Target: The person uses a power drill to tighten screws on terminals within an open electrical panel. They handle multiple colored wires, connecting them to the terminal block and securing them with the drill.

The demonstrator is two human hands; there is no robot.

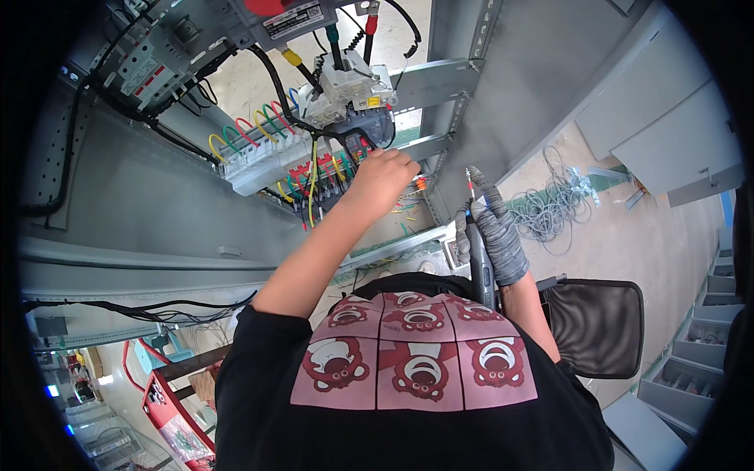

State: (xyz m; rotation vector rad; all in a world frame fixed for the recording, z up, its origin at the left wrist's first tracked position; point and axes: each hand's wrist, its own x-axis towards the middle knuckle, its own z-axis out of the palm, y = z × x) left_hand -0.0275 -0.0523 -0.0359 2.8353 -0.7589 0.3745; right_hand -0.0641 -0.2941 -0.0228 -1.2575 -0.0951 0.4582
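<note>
Grey cabinet panelling (503, 94) stands at one o'clock; at twelve, the bare left hand (381, 180) meets wiring beneath a circuit breaker (375, 125), its grip unclear. At three, the gloved right hand (501, 239) has fingers wrapped round an electric screwdriver (480, 263).

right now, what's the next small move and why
Probably bring the driver toward the breaker: the gloved right hand holds it with its bit up and clear of the cabinet wiring, while the left hand is at the breaker's lower edge.
</note>
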